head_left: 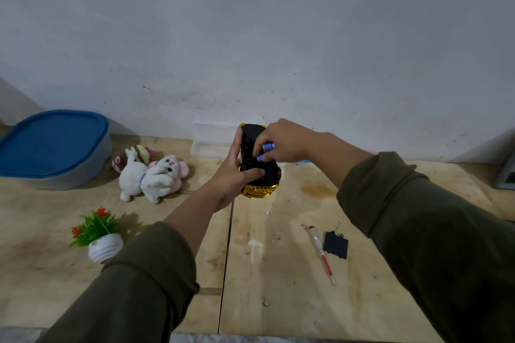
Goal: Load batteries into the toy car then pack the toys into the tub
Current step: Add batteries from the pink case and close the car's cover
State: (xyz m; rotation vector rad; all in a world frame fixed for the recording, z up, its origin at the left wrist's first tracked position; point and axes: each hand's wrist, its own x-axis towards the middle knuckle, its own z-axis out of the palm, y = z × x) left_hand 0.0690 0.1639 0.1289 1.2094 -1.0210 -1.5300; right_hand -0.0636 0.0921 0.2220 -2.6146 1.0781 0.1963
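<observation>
The gold toy car (pixel 260 189) is turned upside down, its black underside facing up, above the middle of the wooden table. My left hand (pixel 232 175) grips it from the left side. My right hand (pixel 281 142) holds two blue batteries (pixel 268 147) over the car's underside; the lower one touches it. The black battery cover (pixel 335 245) lies on the table at the right, beside a red and clear screwdriver (pixel 322 255). The grey tub with a blue lid (pixel 53 145) stands at the far left. Two plush toys (pixel 153 172) lie beside it.
A small fake plant in a white pot (pixel 101 237) stands at the near left. A clear plastic box (pixel 207 139) sits against the wall behind the car. A grey object (pixel 505 175) is at the right edge. A tiny screw (pixel 267 212) lies near the car.
</observation>
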